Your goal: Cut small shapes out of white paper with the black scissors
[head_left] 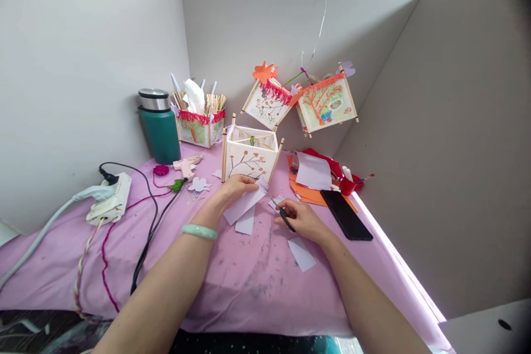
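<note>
My left hand [237,190], with a pale green bangle on the wrist, pinches a folded piece of lilac paper [244,206]. A few centimetres to the right, my right hand [302,219] grips a small pair of scissors [285,219] with dark handles, its blades pointing toward the paper. Beneath the held sheet lies another lilac piece [245,222]. One more lilac strip [302,254] rests below my right hand. Just behind the hands stands a white paper lantern [252,160] with wooden sticks at its corners and a painted flowering branch.
Two decorated lanterns [327,102] hang from a wire at the back. A teal bottle [160,130] and a stick holder [199,128] stand back left, near a pink glue gun [187,166] and power strip [110,199]. At right lie a phone [346,215] and orange paper [307,193].
</note>
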The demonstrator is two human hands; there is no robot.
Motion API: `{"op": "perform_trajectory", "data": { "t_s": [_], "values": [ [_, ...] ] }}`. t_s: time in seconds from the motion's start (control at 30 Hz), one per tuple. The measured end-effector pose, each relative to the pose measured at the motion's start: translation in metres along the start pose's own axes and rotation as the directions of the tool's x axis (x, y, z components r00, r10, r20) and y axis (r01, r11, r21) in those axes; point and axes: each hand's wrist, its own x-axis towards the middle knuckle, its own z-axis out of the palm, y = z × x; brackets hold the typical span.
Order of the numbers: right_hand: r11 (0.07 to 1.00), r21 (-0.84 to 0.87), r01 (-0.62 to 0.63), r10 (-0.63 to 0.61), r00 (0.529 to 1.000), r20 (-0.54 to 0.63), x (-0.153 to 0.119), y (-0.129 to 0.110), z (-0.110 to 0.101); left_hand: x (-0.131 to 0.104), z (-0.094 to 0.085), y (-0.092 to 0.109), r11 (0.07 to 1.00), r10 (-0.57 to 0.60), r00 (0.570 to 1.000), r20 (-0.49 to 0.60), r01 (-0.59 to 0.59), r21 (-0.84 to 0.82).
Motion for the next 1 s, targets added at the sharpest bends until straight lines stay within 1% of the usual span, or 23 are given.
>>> {"op": "perform_trajectory", "data": {
  "t_s": [0.37, 0.67, 0.83, 1.0],
  "values": [
    [0.999, -0.009, 0.046, -0.046, 0.999, 0.009, 0.0005, 0.0044, 0.0010, 0.0008, -0.0021, -0.0016, 0.999, 0.012, 1.000, 0.015, -0.013, 0.034],
    [0.999, -0.032, 0.038, -0.038, 0.999, 0.001, 0.0017, 0.0053, 0.0010, 0.0017, -0.0029, -0.0034, 1.000, 0.020, 0.999, 0.032, -0.020, 0.021],
    [0.997, -0.064, 0.040, -0.040, 0.999, -0.009, 0.0012, 0.0030, 0.0006, -0.0012, -0.0014, -0.0011, 0.999, 0.019, 1.000, 0.018, -0.020, 0.026],
    [0.996, -0.072, 0.051, -0.051, 0.999, -0.009, 0.0011, 0.0025, 0.0003, -0.0046, 0.0011, 0.0025, 0.999, 0.011, 0.999, 0.040, -0.013, 0.044]
  ]
}}
